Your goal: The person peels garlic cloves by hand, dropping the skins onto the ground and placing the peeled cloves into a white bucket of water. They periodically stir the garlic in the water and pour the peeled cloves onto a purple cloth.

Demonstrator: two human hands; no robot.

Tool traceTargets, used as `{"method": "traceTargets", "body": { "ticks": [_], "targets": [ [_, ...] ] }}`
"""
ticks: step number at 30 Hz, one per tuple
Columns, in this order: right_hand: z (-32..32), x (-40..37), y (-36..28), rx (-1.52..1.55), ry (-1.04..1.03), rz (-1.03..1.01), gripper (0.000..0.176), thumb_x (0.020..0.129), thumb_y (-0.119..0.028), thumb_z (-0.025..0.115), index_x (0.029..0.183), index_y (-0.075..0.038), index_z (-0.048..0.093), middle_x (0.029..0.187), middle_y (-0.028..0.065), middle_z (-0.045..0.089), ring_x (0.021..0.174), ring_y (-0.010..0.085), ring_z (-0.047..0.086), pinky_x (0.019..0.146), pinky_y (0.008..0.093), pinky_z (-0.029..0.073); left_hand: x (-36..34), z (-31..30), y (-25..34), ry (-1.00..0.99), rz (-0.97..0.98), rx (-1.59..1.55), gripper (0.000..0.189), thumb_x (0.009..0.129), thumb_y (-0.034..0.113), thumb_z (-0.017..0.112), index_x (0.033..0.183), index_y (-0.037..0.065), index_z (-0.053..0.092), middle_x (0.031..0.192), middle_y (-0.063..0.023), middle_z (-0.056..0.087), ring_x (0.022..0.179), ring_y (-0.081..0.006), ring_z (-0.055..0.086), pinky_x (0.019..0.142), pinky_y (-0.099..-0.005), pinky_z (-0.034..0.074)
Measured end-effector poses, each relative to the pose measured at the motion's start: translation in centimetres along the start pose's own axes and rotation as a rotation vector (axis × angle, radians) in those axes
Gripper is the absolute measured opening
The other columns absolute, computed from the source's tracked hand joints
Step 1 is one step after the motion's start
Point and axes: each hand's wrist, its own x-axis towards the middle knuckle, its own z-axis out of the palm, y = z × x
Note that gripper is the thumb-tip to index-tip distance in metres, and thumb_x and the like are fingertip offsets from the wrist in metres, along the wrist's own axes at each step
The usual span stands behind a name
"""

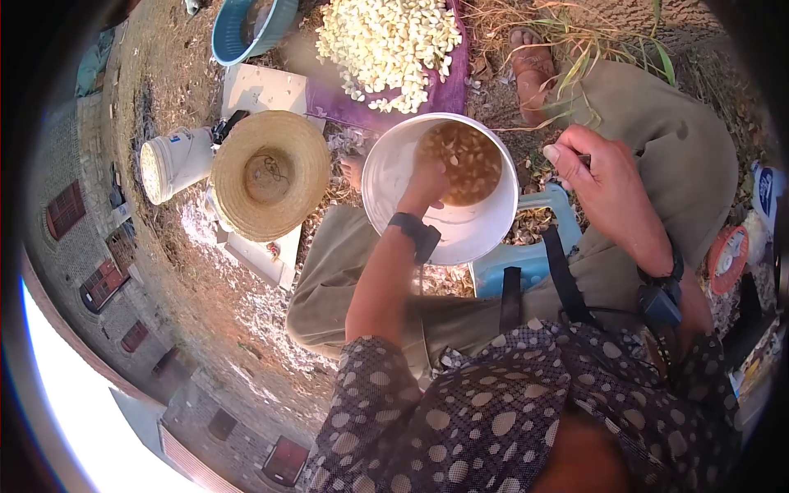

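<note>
A white bucket (pixel 379 177) stands tilted between my legs, with brownish water and many pale cloves (pixel 468 156), apparently garlic, inside it. My left hand (pixel 425 185) reaches down into the bucket at the water's edge, its fingers curled together and the tips partly hidden. To the right of the bucket, above my knee, my right hand (pixel 598 177) is raised with its fingers curled into the palm and the thumb pressed along them. Whatever it may hold is hidden.
Peeled white cloves (pixel 390 45) lie heaped on a purple cloth (pixel 454 82) ahead. A turquoise basin (pixel 279 29), straw hat (pixel 300 177) and white pail (pixel 185 163) are on the left. A blue plastic stool (pixel 489 275) is by the bucket; a red-rimmed container (pixel 723 279) is at right.
</note>
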Motion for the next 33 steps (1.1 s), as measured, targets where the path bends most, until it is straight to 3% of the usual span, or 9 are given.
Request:
{"method": "traceTargets", "body": {
  "ticks": [3,8,15,19,21,24,25,31,33],
  "targets": [
    [-0.1,0.7,-0.7,0.170,0.016,0.146,0.016,0.100,-0.011,0.064,0.112,-0.001,0.062,0.072,0.0140,0.060,0.060,0.0251,0.056,0.059,0.0377,0.046,8.0,5.4,-6.9,0.066,0.081,0.212,0.034,0.087,0.014,0.068,0.119,0.001,0.066,0.110,-0.0178,0.071,0.111,-0.0353,0.067,0.095,-0.0453,0.052],
    [-0.7,1.5,-0.8,0.182,0.027,0.276,0.024,0.097,-0.008,0.066,0.120,-0.002,0.064,0.075,0.0116,0.063,0.064,0.0171,0.058,0.062,0.0345,0.048,9.8,9.2,-7.4,0.373,0.329,0.459,0.029,0.093,0.016,0.059,0.118,0.003,0.066,0.115,-0.0144,0.071,0.095,-0.0276,0.071,0.078,-0.0452,0.060],
    [0.0,2.0,-1.3,0.157,0.008,0.267,0.025,0.093,-0.002,0.068,0.117,-0.002,0.065,0.076,0.0087,0.062,0.065,0.0153,0.056,0.062,0.0321,0.047,12.9,13.1,-8.9,-0.060,0.354,0.794,0.042,0.095,0.031,0.062,0.132,0.011,0.062,0.124,-0.0077,0.069,0.116,-0.0253,0.067,0.098,-0.0494,0.051],
    [0.7,1.9,-1.1,0.124,-0.034,0.255,0.023,0.092,0.000,0.068,0.115,-0.002,0.065,0.075,0.0071,0.062,0.064,0.0139,0.055,0.061,0.0306,0.046,9.8,13.3,-6.2,-0.312,0.165,0.291,0.042,0.096,0.029,0.060,0.133,0.010,0.062,0.116,-0.0143,0.072,0.082,-0.0284,0.075,0.080,-0.0470,0.059],
    [1.0,1.8,-0.8,0.108,-0.048,0.232,0.022,0.092,0.000,0.068,0.114,-0.002,0.065,0.075,0.0068,0.061,0.064,0.0136,0.054,0.061,0.0303,0.045,7.8,10.0,-3.1,-0.387,-0.118,0.069,0.041,0.097,0.028,0.056,0.132,0.009,0.064,0.111,-0.0192,0.074,0.089,-0.0321,0.075,0.090,-0.0461,0.058],
    [1.5,1.7,-0.9,0.090,-0.067,0.203,0.020,0.093,0.000,0.067,0.113,-0.001,0.065,0.075,0.0064,0.060,0.064,0.0135,0.053,0.061,0.0302,0.045,8.3,9.4,-5.9,0.263,0.069,0.262,0.042,0.090,0.029,0.069,0.121,0.001,0.065,0.131,-0.0175,0.064,0.122,-0.0298,0.063,0.100,-0.0455,0.052],
    [1.6,1.7,-1.1,0.082,-0.065,0.190,0.020,0.093,0.000,0.067,0.113,-0.001,0.065,0.075,0.0063,0.060,0.064,0.0135,0.053,0.060,0.0303,0.044,8.4,9.3,-5.7,0.373,0.024,0.142,0.051,0.089,0.028,0.068,0.132,0.001,0.059,0.137,-0.0247,0.058,0.128,-0.0381,0.056,0.106,-0.0459,0.047],
    [1.5,1.7,-1.4,0.102,-0.120,0.247,0.021,0.097,0.000,0.061,0.118,0.002,0.066,0.087,0.0026,0.061,0.074,0.0068,0.053,0.066,0.0238,0.046,12.5,13.9,-4.5,0.309,0.318,0.061,0.058,0.088,0.016,0.066,0.141,-0.001,0.051,0.138,-0.0339,0.054,0.126,-0.0523,0.053,0.109,-0.0510,0.043],
    [1.4,2.0,-1.5,0.078,-0.120,0.219,0.020,0.098,0.001,0.061,0.117,0.003,0.065,0.086,0.0025,0.061,0.073,0.0067,0.052,0.066,0.0237,0.046,11.3,14.2,-3.7,0.094,0.264,0.031,0.052,0.091,0.016,0.065,0.140,0.002,0.053,0.124,-0.0254,0.064,0.110,-0.0417,0.064,0.095,-0.0470,0.053]
  ]
}}
